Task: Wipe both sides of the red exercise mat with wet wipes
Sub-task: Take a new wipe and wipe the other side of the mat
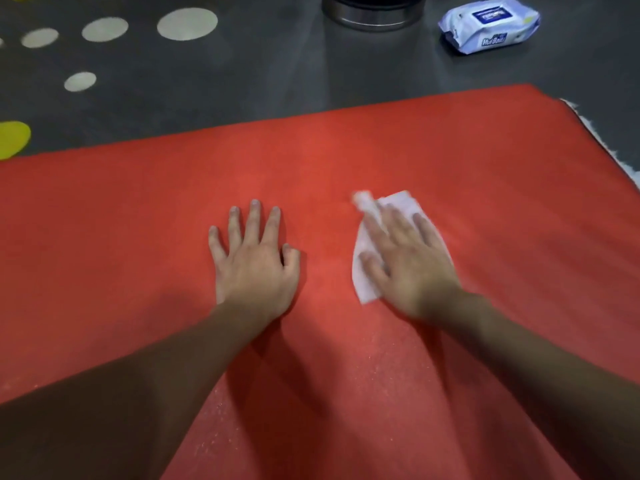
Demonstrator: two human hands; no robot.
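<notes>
The red exercise mat (138, 209) lies flat on the dark floor and fills most of the view. My left hand (254, 258) rests flat on it near the middle, fingers straight and spread. To its right, my right hand (407, 259) presses a white wet wipe (363, 282) onto the mat with straight fingers; the hand is blurred. The wipe sticks out beyond the fingertips and beside the thumb. Much of the wipe is hidden under the palm.
A pale blue pack of wet wipes (488, 24) lies on the grey floor beyond the mat's far right corner. A round metal base (372, 13) stands at the top centre. White dots (187, 24) and a yellow dot (12, 138) mark the floor at left.
</notes>
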